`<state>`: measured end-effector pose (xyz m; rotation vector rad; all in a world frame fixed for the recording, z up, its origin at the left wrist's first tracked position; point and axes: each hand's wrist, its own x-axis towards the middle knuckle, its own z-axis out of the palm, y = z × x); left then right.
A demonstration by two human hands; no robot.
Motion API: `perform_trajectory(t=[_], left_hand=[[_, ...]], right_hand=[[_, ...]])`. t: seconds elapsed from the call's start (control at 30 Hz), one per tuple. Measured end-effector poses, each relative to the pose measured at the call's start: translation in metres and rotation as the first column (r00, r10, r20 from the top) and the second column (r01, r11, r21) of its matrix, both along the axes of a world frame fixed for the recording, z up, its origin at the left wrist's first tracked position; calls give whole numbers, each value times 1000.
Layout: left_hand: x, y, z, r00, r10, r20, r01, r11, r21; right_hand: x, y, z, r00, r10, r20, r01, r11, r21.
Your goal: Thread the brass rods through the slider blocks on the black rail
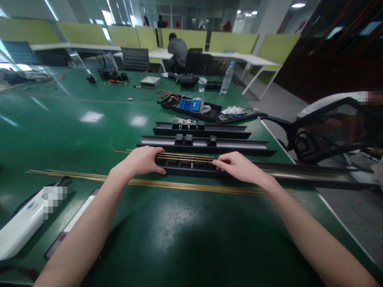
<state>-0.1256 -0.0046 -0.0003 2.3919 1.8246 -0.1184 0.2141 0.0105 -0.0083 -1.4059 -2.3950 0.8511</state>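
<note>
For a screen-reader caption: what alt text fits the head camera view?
Two bare hands, left hand and right hand, press thin brass rods onto a long black rail on a green table; two similar rails lie beyond.

No text, label, brand, number or sign can be read anywhere in the view. The white case (22, 227) left of the near rail (191, 165) carries a small dark mark and a patch that is blurred out, so nothing on it is legible. The blue block (189, 104) in the tray (209, 113) beyond the rail shows no lettering. The bottle (226, 78) farther behind the rail has a label too small to make out. The red shapes on the far wall are too blurred to read as signs.
</note>
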Motion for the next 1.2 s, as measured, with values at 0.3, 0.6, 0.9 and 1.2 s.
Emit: perform_trajectory(t=[0.3,0.6,0.9,1.2], left_hand=[[0,0,1,1000,5,2,-5,1000,-8],[-1,0,0,1000,2,27,-1,1000,-20],[0,0,3,1000,11,18,-11,1000,-20],[1,-1,2,1000,2,9,-2,1000,-16]], right_hand=[[5,2,0,999,31,-30,-32,999,-24],[16,5,8,998,51,22,-50,996,-71],[30,8,17,996,58,74,-45,984,-175],[43,10,21,992,79,101,-56,977,-208]])
